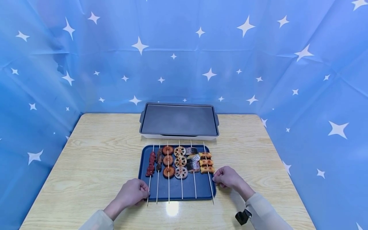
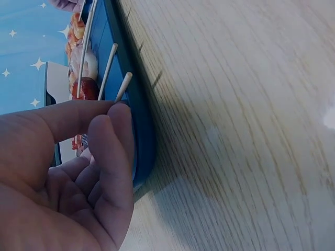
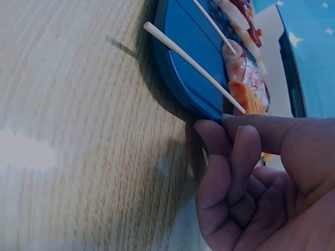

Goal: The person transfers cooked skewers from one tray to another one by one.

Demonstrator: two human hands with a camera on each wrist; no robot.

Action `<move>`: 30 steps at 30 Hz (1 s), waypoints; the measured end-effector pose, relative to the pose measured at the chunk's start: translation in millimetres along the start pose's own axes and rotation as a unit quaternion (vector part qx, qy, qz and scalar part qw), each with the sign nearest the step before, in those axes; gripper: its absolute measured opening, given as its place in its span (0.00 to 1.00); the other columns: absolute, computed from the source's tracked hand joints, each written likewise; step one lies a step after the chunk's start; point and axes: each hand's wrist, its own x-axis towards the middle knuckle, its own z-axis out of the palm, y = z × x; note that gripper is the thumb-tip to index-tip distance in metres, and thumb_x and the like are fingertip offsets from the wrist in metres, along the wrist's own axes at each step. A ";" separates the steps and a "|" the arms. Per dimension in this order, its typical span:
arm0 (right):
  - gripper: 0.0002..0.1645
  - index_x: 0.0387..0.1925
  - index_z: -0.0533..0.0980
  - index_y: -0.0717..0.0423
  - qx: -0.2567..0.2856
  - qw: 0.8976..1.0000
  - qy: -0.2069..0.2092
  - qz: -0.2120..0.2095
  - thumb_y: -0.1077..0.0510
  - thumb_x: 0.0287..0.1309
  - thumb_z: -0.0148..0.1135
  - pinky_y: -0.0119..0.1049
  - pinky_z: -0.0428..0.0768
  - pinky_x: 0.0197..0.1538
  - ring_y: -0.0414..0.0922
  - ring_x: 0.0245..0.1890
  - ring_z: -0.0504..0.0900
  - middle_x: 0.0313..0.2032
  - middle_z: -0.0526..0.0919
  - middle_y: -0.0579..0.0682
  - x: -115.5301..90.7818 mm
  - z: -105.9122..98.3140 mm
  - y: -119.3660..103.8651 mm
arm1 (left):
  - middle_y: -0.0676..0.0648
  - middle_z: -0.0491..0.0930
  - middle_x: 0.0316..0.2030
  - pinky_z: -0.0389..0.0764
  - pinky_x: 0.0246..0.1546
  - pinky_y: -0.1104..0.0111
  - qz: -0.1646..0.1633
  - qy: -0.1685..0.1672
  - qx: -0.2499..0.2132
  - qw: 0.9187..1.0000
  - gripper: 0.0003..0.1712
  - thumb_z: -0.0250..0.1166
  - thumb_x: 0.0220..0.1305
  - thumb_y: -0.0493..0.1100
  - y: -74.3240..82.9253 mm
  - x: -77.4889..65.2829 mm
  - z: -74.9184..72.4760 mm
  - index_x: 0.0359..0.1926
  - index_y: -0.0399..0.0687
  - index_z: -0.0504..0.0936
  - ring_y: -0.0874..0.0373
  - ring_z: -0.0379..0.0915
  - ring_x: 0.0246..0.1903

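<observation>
A blue tray [image 1: 188, 195] lies on the table, bearing several skewers side by side. From left to right they carry dark red meat pieces [image 1: 151, 164], brown meat [image 1: 159, 159], mushroom caps [image 1: 168, 160], lotus root slices [image 1: 180, 161], fish pieces with silvery skin [image 1: 193, 161] and yellow grilled pieces [image 1: 206, 163]. At the tray's front left corner, my left hand [image 1: 133, 192] pinches the rim, close beside the outermost stick [image 2: 123, 87]. My right hand [image 1: 228, 177] pinches the right rim, its fingertips below the yellow skewer's stick [image 3: 191, 63].
Behind the tray stands an electric griddle [image 1: 179, 119] with a dark flat plate and white base. The wood-grain table [image 1: 95, 153] extends to both sides. A blue curtain with white stars [image 1: 178, 64] surrounds the back and sides.
</observation>
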 end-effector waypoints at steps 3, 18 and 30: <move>0.04 0.28 0.79 0.61 -0.002 1.000 0.001 0.004 0.65 0.58 0.62 0.32 0.73 0.24 0.40 0.18 0.72 0.22 0.79 0.49 0.0 0.7 0.2 | 0.53 0.79 0.15 0.72 0.16 0.68 -0.003 -0.002 -0.003 1.000 0.03 0.66 0.52 0.39 0.5 0.3 -0.2 0.24 0.47 0.82 0.60 0.73 0.12; 0.05 0.27 0.78 0.61 0.002 1.000 -0.004 0.002 0.64 0.58 0.63 0.32 0.73 0.23 0.40 0.18 0.71 0.21 0.78 0.49 0.4 0.1 -0.4 | 0.51 0.79 0.17 0.74 0.16 0.69 -0.006 -0.030 -0.023 0.999 0.02 0.66 0.53 0.38 -0.7 3.6 -4.3 0.26 0.44 0.81 0.60 0.73 0.14; 0.04 0.28 0.79 0.61 0.006 1.000 -0.005 0.000 0.64 0.58 0.62 0.31 0.72 0.23 0.40 0.18 0.71 0.21 0.78 0.48 1.6 -1.0 1.0 | 0.51 0.78 0.20 0.78 0.17 0.68 -0.004 -0.031 -0.042 0.999 0.04 0.65 0.56 0.39 -3.8 5.6 -8.1 0.29 0.43 0.82 0.59 0.75 0.17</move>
